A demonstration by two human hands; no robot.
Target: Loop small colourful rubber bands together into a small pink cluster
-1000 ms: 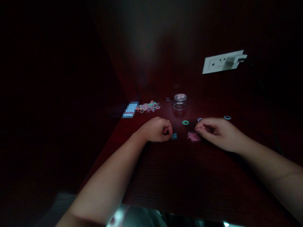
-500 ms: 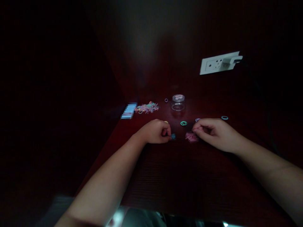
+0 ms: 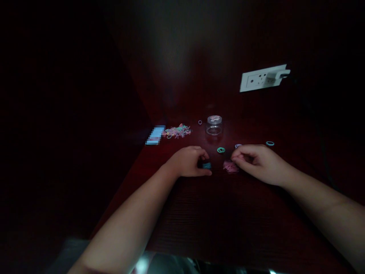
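Note:
On a dark red-brown table point(image 3: 216, 213) my left hand point(image 3: 188, 161) rests with its fingers curled around a small bunch of blue rubber bands point(image 3: 207, 165). My right hand point(image 3: 256, 161) lies to the right, its fingers pinched together at the edge of a small heap of pink rubber bands point(image 3: 229, 166). A green band point(image 3: 221, 150) lies on the table between and just beyond the two hands.
A small clear jar point(image 3: 214, 125) stands further back, with a mixed pile of coloured bands point(image 3: 178, 131) and a blurred light-blue object point(image 3: 155, 135) to its left. Loose bands point(image 3: 269, 143) lie to the right. A white wall socket point(image 3: 264, 78) with a plug sits on the back wall.
My left thumb has moved forward so the hand now cups the blue bands. My right hand has barely moved. The view shifted slightly.

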